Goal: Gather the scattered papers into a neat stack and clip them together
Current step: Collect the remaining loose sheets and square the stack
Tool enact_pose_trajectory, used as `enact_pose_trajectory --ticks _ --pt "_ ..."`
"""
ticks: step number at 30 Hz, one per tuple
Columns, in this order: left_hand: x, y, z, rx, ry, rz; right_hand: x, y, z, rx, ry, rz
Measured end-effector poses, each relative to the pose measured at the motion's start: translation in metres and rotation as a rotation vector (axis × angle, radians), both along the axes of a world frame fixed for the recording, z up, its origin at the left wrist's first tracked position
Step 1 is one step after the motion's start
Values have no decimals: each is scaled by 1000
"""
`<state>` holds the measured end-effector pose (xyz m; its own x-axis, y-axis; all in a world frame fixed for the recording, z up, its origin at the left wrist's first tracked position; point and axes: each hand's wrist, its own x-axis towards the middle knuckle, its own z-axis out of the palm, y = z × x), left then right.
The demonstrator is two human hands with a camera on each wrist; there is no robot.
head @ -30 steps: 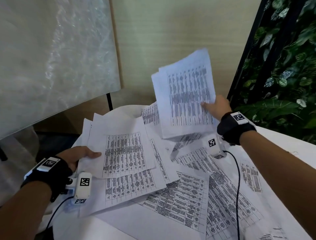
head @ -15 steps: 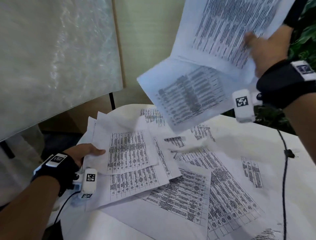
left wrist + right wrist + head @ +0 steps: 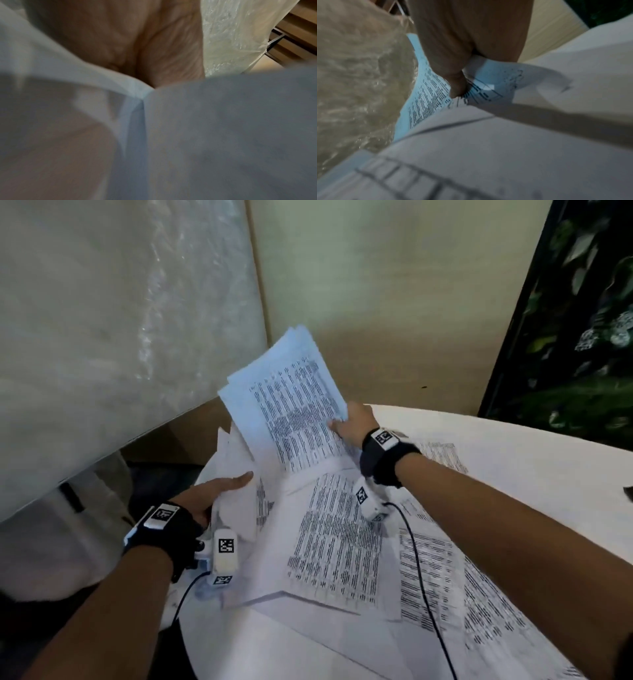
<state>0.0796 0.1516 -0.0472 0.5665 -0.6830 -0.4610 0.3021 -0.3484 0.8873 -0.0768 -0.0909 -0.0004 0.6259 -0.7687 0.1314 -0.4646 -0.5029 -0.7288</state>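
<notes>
head, hands: right hand (image 3: 352, 424) pinches a fanned sheaf (image 3: 291, 405) by its right edge, raised and tilted above the table (image 3: 513, 446); left hand (image 3: 219, 491) holds a second bunch (image 3: 236, 494) at the table's left rim, fingers laid along it, thumb hidden
head, papers left: loose sheets (image 3: 339, 539) lie overlapping across the table, not yet gathered
head, risk: my guess is the fanned sheaf slips apart, since only one edge is pinched; the left bunch hangs over the rim and could drop to the floor
head, hidden: no clip that I can find; a dark thing at the far right edge is cut off
left wrist, grip: blurred; palm and fingers (image 3: 154, 47) above white paper (image 3: 223, 135), which fills the view; whether the fingers curl round it cannot be told here
right wrist, grip: thumb (image 3: 457, 86) presses printed sheets (image 3: 426, 102) against the fingers behind
right wrist, risk: the sheets curl at the pinch, so a crease seems likely
right wrist, hidden: lower half smeared; print unreadable
</notes>
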Motion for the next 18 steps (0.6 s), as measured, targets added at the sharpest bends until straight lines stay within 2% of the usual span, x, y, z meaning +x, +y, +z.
enact_pose_trajectory --ticks 2,5,10,12,15,18 --pt "4 1 -4 -12 -28 -64 15 15 -3 0 -33 -36" --pt "3 -1 -5 5 -158 -135 26 23 4 70 -86 -100" --pt "1 0 -1 89 -198 -128 -12 11 26 129 -118 -230" --pt "-1 0 2 119 -205 -119 -48 8 21 169 -29 -269" --pt "-4 -1 3 134 -219 -97 -96 12 -3 190 223 -255" --pt "-9 -2 5 14 -159 -53 -112 30 -25 216 399 -171"
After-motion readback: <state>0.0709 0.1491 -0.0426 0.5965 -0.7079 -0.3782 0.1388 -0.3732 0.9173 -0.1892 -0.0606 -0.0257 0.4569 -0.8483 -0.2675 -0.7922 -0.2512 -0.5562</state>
